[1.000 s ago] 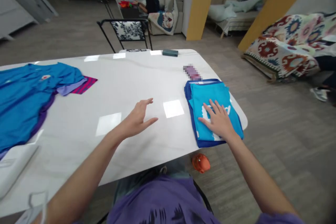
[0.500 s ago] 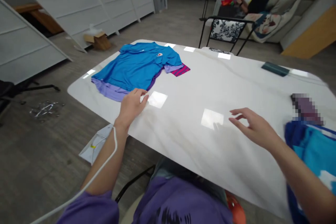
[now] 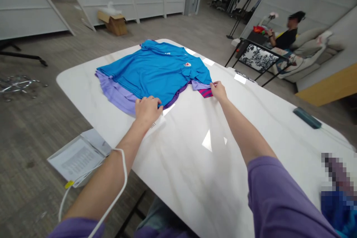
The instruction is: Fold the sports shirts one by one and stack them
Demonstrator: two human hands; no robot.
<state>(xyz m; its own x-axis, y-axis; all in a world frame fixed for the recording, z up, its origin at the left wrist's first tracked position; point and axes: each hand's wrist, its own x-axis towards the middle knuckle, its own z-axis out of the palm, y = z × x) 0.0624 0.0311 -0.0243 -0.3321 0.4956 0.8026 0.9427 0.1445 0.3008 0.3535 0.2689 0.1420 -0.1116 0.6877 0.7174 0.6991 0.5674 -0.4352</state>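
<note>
A bright blue shirt (image 3: pixel 158 72) lies flat on top of a pile at the far left end of the white table (image 3: pixel 195 148). Under it show a lilac shirt (image 3: pixel 117 95) and a pink-and-navy striped one (image 3: pixel 205 93). My left hand (image 3: pixel 147 109) is closed on the near hem of the blue shirt. My right hand (image 3: pixel 219 91) pinches the edge of the blue shirt's sleeve, right beside the striped cloth.
A dark teal box (image 3: pixel 306 117) lies at the table's far right edge. Folded blue cloth (image 3: pixel 338 212) shows at the lower right corner. A black chair (image 3: pixel 259 59) stands beyond the table, a person sits on a sofa behind it. Papers (image 3: pixel 78 156) lie on the floor at left.
The view has swung left from the folded blue pile to the flat shirts. Both hands have reached out to the blue shirt and closed on its hem and sleeve.
</note>
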